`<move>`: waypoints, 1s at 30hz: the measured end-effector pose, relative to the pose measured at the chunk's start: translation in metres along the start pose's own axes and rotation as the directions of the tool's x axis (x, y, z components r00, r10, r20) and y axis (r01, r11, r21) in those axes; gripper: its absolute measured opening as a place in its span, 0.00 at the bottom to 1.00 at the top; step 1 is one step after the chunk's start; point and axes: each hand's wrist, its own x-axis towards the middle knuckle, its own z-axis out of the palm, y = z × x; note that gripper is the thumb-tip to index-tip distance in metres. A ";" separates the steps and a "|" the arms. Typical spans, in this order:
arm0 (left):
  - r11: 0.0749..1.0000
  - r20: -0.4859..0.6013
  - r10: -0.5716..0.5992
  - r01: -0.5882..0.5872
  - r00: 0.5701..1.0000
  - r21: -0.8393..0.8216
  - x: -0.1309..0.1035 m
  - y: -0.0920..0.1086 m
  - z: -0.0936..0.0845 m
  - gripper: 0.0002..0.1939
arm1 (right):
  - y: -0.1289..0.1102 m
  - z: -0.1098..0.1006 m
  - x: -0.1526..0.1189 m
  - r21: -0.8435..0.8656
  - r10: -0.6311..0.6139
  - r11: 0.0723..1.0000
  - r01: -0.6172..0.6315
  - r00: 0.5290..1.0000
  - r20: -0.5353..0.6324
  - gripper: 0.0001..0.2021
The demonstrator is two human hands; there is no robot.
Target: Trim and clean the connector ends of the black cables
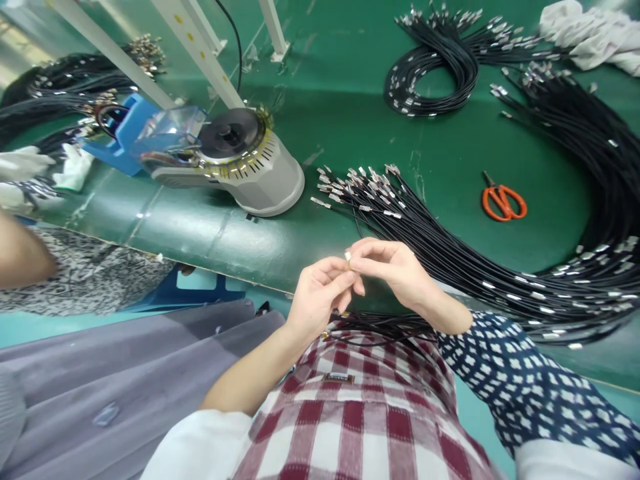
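Note:
My left hand and my right hand meet over the bench's front edge, both with fingers pinched. A small white piece shows between the right thumb and forefinger. The left fingertips press in close beside it, and what they hold is hidden. Just beyond the right hand lies a large bundle of black cables, its bright metal-tipped ends pointing left. More black cables rest across my lap against the checked apron, below both hands.
A grey tape dispenser with a black disc stands left, beside a blue holder. Orange-handled scissors lie right. A coiled cable bundle and white cloth are farther back. Another person's arm is at far left.

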 end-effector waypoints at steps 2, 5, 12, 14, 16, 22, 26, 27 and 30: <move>1.000 -0.015 0.009 -0.009 1.000 -0.002 0.000 0.000 0.000 0.12 | 0.001 0.002 -0.001 -0.034 -0.071 0.997 0.071 0.997 0.009 0.07; 1.000 -0.037 0.006 -0.006 0.999 -0.004 0.000 0.001 0.000 0.13 | 0.001 0.008 -0.006 -0.153 -0.227 0.964 0.218 0.973 -0.042 0.06; 0.998 -0.003 0.065 -0.065 0.998 0.014 -0.005 -0.001 -0.002 0.08 | -0.003 0.002 -0.007 -0.040 -0.087 0.995 0.089 0.995 0.046 0.05; 0.998 0.012 0.069 -0.069 0.998 0.010 -0.005 -0.002 -0.002 0.08 | -0.006 -0.003 -0.003 0.003 0.028 1.000 -0.029 0.995 0.091 0.05; 0.998 0.017 0.062 -0.062 0.998 -0.001 -0.005 -0.001 -0.002 0.08 | -0.009 -0.007 0.001 0.003 0.078 0.997 -0.079 0.990 0.119 0.06; 0.993 0.105 -0.014 0.026 0.994 -0.119 -0.001 0.003 -0.004 0.12 | -0.015 -0.010 0.010 0.014 0.112 0.993 -0.118 0.970 0.215 0.06; 0.983 0.203 -0.047 0.081 0.978 -0.165 0.001 0.001 -0.011 0.12 | -0.020 -0.011 0.014 -0.009 0.136 0.990 -0.139 0.948 0.288 0.06; 0.981 0.213 -0.053 0.091 0.976 -0.173 0.002 -0.001 -0.012 0.11 | -0.022 -0.010 0.014 -0.038 0.126 0.992 -0.121 0.948 0.293 0.05; 0.973 0.218 -0.077 0.122 0.973 -0.197 0.005 -0.004 -0.016 0.11 | -0.027 -0.006 0.013 -0.200 0.043 0.980 0.017 0.956 0.291 0.04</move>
